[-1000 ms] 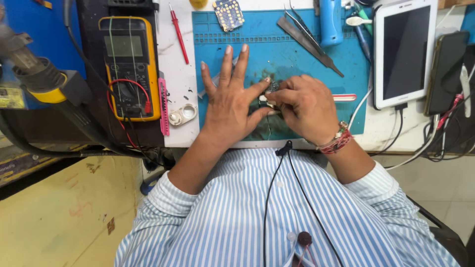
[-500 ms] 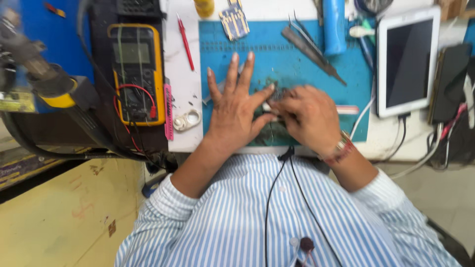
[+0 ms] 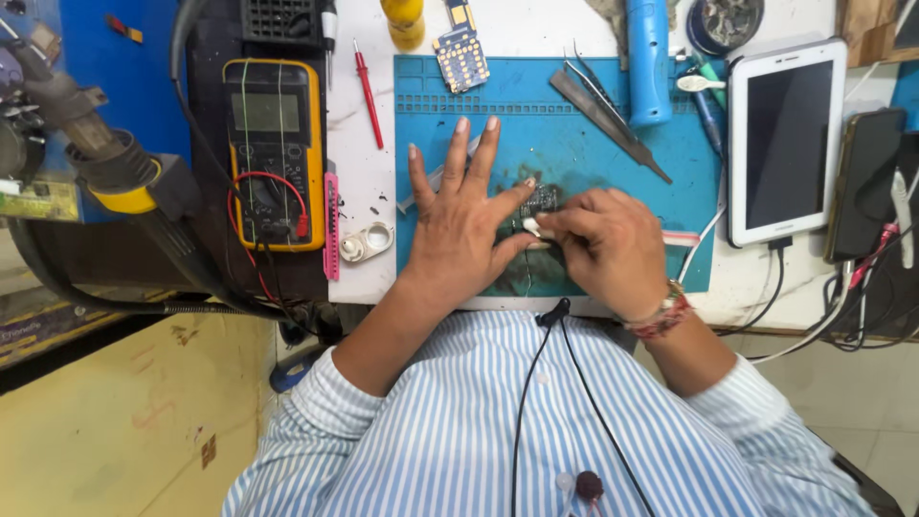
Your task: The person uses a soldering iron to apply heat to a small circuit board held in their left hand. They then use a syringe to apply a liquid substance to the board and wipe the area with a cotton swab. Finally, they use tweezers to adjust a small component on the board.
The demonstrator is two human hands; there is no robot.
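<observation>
1. Nearest the camera is the person's striped shirt (image 3: 498,421), with a thin black cable (image 3: 536,383) running up its front toward the tabletop (image 3: 369,182) edge.
2. The left hand (image 3: 459,225) lies flat on the blue work mat (image 3: 593,153), fingers (image 3: 458,153) spread open and pointing away from the body; its index finger reaches right, to the edge of a small dark circuit board (image 3: 541,199).
3. The right hand (image 3: 603,244) sits just right of that board, fingers curled closed around a small white piece (image 3: 538,228) pinched at the tips. What the piece is cannot be told.
4. The board lies between the two hands, touching or almost touching both; the right fingertips are nearest to it, coming from the right and a little nearer side. Most of the board is hidden, so its long axis cannot be told.
5. Left of the mat: a small white ring-shaped part (image 3: 367,243), a pink strip (image 3: 332,225) and a yellow multimeter (image 3: 273,153) with red lead.
6. Farther off: tweezers (image 3: 613,110), a blue tool handle (image 3: 649,57), a small blue board (image 3: 461,53), a red probe (image 3: 368,91).
7. To the right: a white tablet (image 3: 787,139) and a dark phone (image 3: 866,182), both cabled.
</observation>
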